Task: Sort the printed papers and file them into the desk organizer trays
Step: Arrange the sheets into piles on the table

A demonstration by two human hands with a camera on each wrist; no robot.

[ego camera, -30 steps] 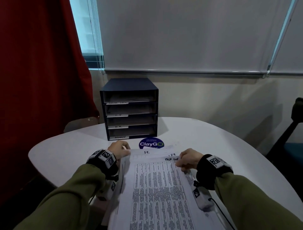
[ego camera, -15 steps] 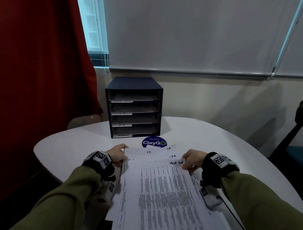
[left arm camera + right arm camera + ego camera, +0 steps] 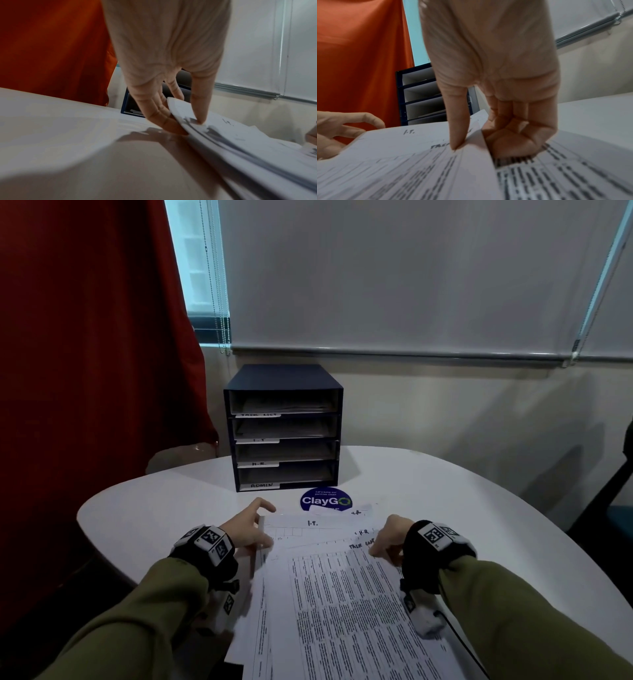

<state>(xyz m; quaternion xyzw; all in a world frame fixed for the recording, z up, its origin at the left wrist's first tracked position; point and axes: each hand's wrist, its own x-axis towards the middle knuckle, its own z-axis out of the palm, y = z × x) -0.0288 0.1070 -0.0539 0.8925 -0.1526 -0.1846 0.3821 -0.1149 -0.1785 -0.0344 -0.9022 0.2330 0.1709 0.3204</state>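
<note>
Papers lie in a fanned stack on the white bench, near edge, in the head view; handwritten headers "I.T.", "H.R" and "TASK LIST" show on the staggered top edges. Desk organizer, dark blue, four trays, stands at the far side of the bench, labels reading TASK LIST, I.T., H.R., ADMIN top to bottom; sheets already lie in the upper trays. Blue ClayGo sticker sits between organizer and stack. Left hand is at the stack's left top corner, right hand at the right top corner.

Left wrist view: left hand pinches the sheet corner, thumb on top, fingers underneath, touching the bench.

Right wrist view: right hand grips the top sheet's edge, thumb pressing on top near the "TASK" header, fingers curled under it onto the sheet below. Organizer shows behind, red curtain to its left.
</note>
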